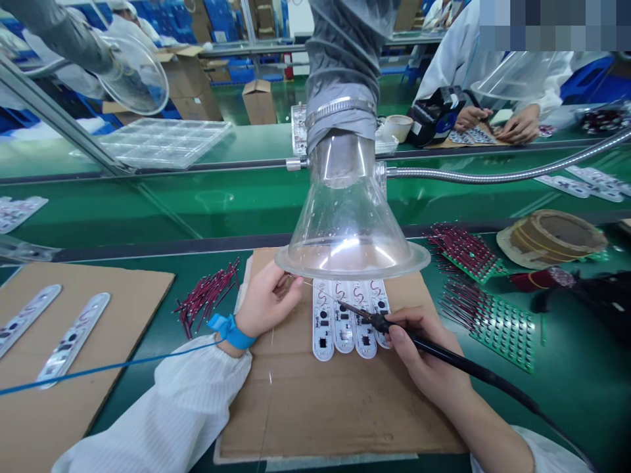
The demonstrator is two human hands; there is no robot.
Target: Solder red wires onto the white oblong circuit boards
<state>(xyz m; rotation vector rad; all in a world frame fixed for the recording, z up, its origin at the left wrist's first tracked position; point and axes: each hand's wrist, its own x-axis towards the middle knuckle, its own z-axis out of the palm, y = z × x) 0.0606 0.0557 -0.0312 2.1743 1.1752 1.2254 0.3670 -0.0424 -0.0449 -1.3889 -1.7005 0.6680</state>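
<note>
Two green racks (513, 348) (beside the cardboard sheet (340, 420)) hold red-wired components (468, 246).

Acrylic fume hood (348, 226) overhangs circuit boards (342, 320); room on cardboard (340, 407) below.

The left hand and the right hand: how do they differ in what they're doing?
The left hand pinches a thin wire, probably solder, while the right hand grips a black soldering iron like a pen. The left wrist wears a blue wrist strap with a cord; the right wrist shows none. Both hands work over one cardboard sheet, at the white circuit boards.
</note>
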